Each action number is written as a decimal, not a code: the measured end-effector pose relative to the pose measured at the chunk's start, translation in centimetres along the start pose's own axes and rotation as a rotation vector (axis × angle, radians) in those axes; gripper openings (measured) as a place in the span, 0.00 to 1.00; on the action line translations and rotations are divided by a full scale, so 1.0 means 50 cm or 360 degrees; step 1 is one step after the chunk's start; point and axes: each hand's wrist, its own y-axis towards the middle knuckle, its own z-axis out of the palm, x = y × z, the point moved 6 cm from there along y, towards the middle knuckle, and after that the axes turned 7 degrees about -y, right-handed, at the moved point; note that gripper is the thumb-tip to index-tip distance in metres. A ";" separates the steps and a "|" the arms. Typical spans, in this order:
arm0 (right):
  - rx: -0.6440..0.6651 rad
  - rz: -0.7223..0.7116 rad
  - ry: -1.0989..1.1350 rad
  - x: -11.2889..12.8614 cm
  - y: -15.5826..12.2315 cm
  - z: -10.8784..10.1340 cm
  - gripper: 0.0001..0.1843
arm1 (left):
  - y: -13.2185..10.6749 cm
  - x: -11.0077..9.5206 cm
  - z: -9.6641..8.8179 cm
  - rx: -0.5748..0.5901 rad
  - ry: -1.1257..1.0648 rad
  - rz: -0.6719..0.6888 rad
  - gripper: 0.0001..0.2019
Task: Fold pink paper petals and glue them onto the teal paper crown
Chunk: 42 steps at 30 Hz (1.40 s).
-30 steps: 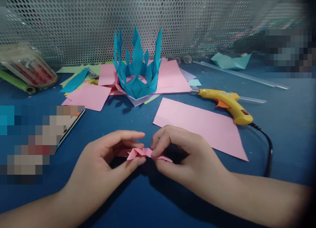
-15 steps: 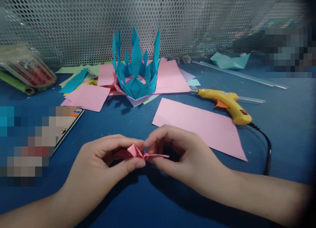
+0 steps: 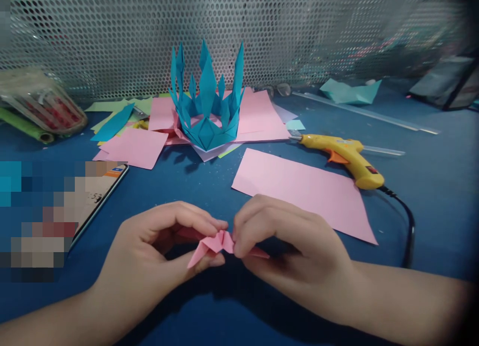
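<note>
A small piece of folded pink paper (image 3: 215,243) with pointed ends is held between both hands, above the blue tabletop. My left hand (image 3: 160,243) pinches it from the left, thumb below and fingers above. From the right, the fingertips of my right hand (image 3: 288,241) are closed on its other side, partly hiding it. One thin pink point sticks out under the right fingers. Just beyond the right hand lies a flat pink paper sheet (image 3: 295,186). Further back stands a blue folded-paper crown (image 3: 207,131) with tall spikes.
A yellow hot glue gun (image 3: 348,149) with a black cord lies at the right, near clear glue sticks (image 3: 366,112). Loose paper (image 3: 134,146) and a plastic jar (image 3: 45,101) are at the back left. A phone (image 3: 101,201) lies left. Perforated metal (image 3: 149,41) stands behind.
The pink folded paper has turned, and its left point now slopes downward toward me. My right fingers have shifted right and curled down onto it. The left hand has barely moved.
</note>
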 end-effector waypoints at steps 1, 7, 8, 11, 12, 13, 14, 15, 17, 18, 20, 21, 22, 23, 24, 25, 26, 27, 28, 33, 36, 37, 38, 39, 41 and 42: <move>0.0002 -0.0004 -0.0007 0.001 0.000 0.001 0.13 | -0.001 0.000 0.000 0.0001 0.0000 0.0007 0.16; 0.0007 -0.0043 -0.0051 0.004 -0.001 0.002 0.13 | -0.004 -0.011 -0.002 -0.0051 0.0073 0.0043 0.16; 0.0004 -0.0054 -0.0066 0.005 -0.001 0.002 0.13 | -0.005 -0.011 -0.001 -0.0046 0.0068 0.0038 0.15; 0.0000 -0.0080 -0.0105 0.007 0.000 0.000 0.12 | -0.007 -0.009 -0.001 -0.0033 0.0082 0.0006 0.13; -0.0007 -0.0089 -0.0113 0.008 0.000 -0.001 0.12 | -0.008 -0.008 -0.002 -0.0034 0.0102 0.0001 0.13; -0.0012 -0.0100 -0.0120 0.009 0.000 -0.003 0.12 | -0.008 -0.008 -0.002 -0.0033 0.0121 0.0008 0.13; -0.0014 -0.0108 -0.0121 0.010 0.001 -0.004 0.12 | -0.008 -0.009 -0.002 -0.0034 0.0133 0.0021 0.13; -0.0015 -0.0113 -0.0121 0.011 0.001 -0.005 0.12 | -0.007 -0.010 -0.002 -0.0036 0.0133 0.0038 0.13; -0.0014 -0.0122 -0.0112 0.012 0.001 -0.006 0.12 | -0.006 -0.013 -0.001 -0.0050 0.0113 0.0070 0.13; -0.0005 -0.0125 -0.0105 0.012 0.002 -0.005 0.12 | -0.005 -0.013 -0.001 -0.0059 0.0111 0.0071 0.14; -0.0002 -0.0144 -0.0092 0.014 0.002 -0.004 0.12 | -0.003 -0.015 0.000 -0.0076 0.0148 0.0071 0.14; 0.0004 -0.0156 -0.0089 0.015 0.002 -0.003 0.12 | -0.002 -0.016 0.000 -0.0081 0.0180 0.0082 0.14; 0.0009 -0.0164 -0.0085 0.016 0.001 -0.003 0.12 | -0.002 -0.017 -0.001 -0.0088 0.0211 0.0101 0.13; 0.0014 -0.0171 -0.0081 0.017 0.000 -0.002 0.12 | -0.003 -0.019 -0.001 -0.0095 0.0233 0.0127 0.13; 0.0015 -0.0174 -0.0078 0.018 -0.001 -0.002 0.11 | -0.004 -0.021 -0.002 -0.0105 0.0246 0.0151 0.12; 0.0018 -0.0168 -0.0080 0.018 -0.002 -0.002 0.11 | -0.006 -0.021 -0.003 -0.0115 0.0251 0.0166 0.12; 0.0018 -0.0150 -0.0088 0.018 -0.003 -0.002 0.12 | -0.007 -0.021 -0.005 -0.0123 0.0250 0.0168 0.12; 0.0009 -0.0131 -0.0096 0.017 -0.003 -0.003 0.12 | -0.008 -0.021 -0.006 -0.0133 0.0251 0.0161 0.11; -0.0002 -0.0105 -0.0106 0.016 -0.003 -0.005 0.12 | -0.008 -0.019 -0.008 -0.0146 0.0254 0.0137 0.11; -0.0088 0.0167 -0.0078 -0.004 0.004 -0.009 0.11 | -0.002 -0.012 -0.008 -0.0144 0.0244 -0.0033 0.07; -0.0113 0.0438 0.0109 -0.022 0.004 -0.002 0.11 | 0.003 -0.010 -0.002 -0.0071 0.0270 -0.0072 0.10; -0.0110 0.0514 0.0189 -0.027 0.003 0.001 0.11 | 0.003 -0.011 0.001 -0.0035 0.0298 -0.0058 0.10; -0.0103 0.0575 0.0264 -0.030 0.002 0.004 0.11 | 0.003 -0.013 0.004 -0.0001 0.0323 -0.0028 0.10; -0.0093 0.0615 0.0329 -0.032 0.002 0.007 0.11 | 0.003 -0.015 0.006 0.0022 0.0343 0.0008 0.09; -0.0070 0.0663 0.0422 -0.034 0.001 0.009 0.11 | 0.004 -0.016 0.005 0.0013 0.0349 0.0023 0.09; -0.0054 0.0686 0.0455 -0.036 0.000 0.010 0.11 | 0.004 -0.015 0.002 -0.0022 0.0344 0.0007 0.09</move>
